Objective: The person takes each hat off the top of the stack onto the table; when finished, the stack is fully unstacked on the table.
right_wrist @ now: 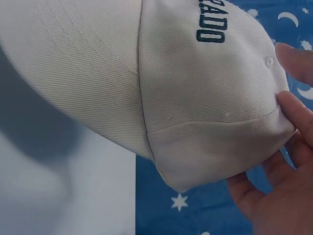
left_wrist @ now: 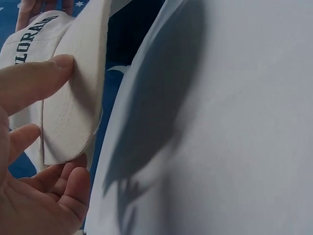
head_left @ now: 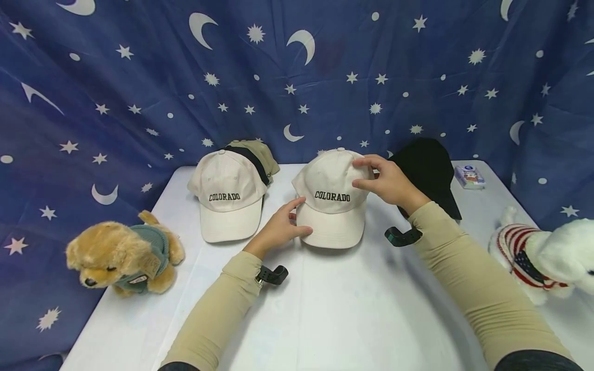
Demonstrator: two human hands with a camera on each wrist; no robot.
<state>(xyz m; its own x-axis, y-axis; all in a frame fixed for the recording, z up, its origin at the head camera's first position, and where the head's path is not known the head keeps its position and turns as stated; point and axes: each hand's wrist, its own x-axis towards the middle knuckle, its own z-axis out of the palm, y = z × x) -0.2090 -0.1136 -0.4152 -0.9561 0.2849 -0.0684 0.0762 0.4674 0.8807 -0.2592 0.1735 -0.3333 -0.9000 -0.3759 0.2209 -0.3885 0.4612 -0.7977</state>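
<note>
A cream baseball cap [head_left: 331, 180] with COLORADO across its front faces me in the middle of the head view. My left hand [head_left: 283, 226] holds its brim at the left side; in the left wrist view the thumb [left_wrist: 54, 73] lies over the brim [left_wrist: 80, 98] and curled fingers [left_wrist: 73, 188] reach its lower edge. At the upper right of the crown [right_wrist: 210, 93], my right hand [head_left: 387, 180] grips the cloth, some fingers partly hidden behind it. The brim casts a shadow on the white table.
Another cream COLORADO cap [head_left: 227, 196] stands at left before a tan and black cap [head_left: 260, 157]. A black cap [head_left: 429, 175] is behind my right arm, near a small purple packet [head_left: 469, 176]. Plush dogs flank the table: one tan [head_left: 120, 252], one white [head_left: 552, 252].
</note>
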